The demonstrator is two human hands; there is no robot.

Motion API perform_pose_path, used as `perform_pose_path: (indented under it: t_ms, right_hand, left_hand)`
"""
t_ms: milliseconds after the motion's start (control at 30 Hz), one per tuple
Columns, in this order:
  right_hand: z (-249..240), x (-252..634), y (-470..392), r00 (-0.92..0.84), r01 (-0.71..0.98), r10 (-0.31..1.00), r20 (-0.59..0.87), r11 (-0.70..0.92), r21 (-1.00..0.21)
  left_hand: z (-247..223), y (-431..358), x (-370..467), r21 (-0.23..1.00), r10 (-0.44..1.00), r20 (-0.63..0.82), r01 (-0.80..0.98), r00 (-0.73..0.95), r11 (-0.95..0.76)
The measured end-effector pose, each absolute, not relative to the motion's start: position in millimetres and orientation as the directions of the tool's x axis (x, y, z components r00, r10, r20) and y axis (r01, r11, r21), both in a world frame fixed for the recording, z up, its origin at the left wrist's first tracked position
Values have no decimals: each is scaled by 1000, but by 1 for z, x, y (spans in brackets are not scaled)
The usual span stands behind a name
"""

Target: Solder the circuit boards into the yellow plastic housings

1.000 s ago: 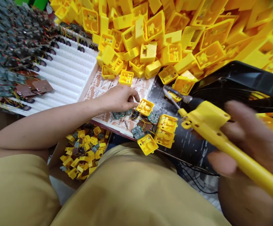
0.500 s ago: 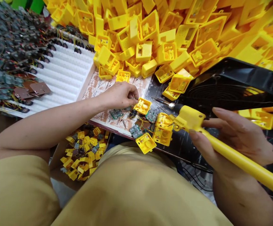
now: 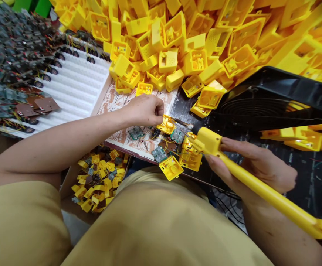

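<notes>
My right hand (image 3: 256, 166) is wrapped round a yellow soldering iron (image 3: 263, 190) with a gun-like head. Its metal tip reaches the right side of a small open yellow plastic casing (image 3: 166, 125); whether it touches anything inside I cannot tell. At that casing's upper left edge my left hand (image 3: 149, 111) has its fingers pinched together, and what sits between them is hidden. Thin yellow wires and a green circuit board (image 3: 177, 135) lie beside the casing. Nearer to me are another board (image 3: 159, 154) and an open yellow casing (image 3: 171, 168).
A big heap of yellow casings (image 3: 168, 61) fills the back. A black fan (image 3: 249, 99) stands at right. Many wired circuit boards (image 3: 13, 62) lie on a white ridged sheet (image 3: 80, 81) at left. Below the table edge, a box holds finished-looking yellow pieces (image 3: 100, 181).
My right hand has moved left with the soldering iron, bringing its tip to the small casing. My left hand stays at the casing, its fingers turned slightly downward.
</notes>
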State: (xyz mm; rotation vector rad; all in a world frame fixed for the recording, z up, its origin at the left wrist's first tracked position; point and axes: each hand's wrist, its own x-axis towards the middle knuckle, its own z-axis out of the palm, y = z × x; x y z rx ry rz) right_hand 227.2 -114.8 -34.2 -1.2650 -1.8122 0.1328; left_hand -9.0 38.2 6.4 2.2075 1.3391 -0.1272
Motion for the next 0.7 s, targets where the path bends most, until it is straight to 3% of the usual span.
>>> perform_pose_path:
  t_ms: [133,367,567,700]
  right_hand:
    - [-28,220,-106,-218,675,721,658,598,-431]
    - [-20,217,-93,-300,697,652,696,648,-306]
    - [-19,215,-87,-357,659,629,691,694,-291]
    - [-15,224,-94,-315,691,734,601,612,-385]
  left_hand:
    - [12,40,-4,316,769,-387,857,508,-407]
    - [13,43,-3,237,753,-414,860,511,-452]
    - [12,43,-1,229,757,-387,850,526,-474]
    - [14,44,-6,293,753,-384,844,534,-449]
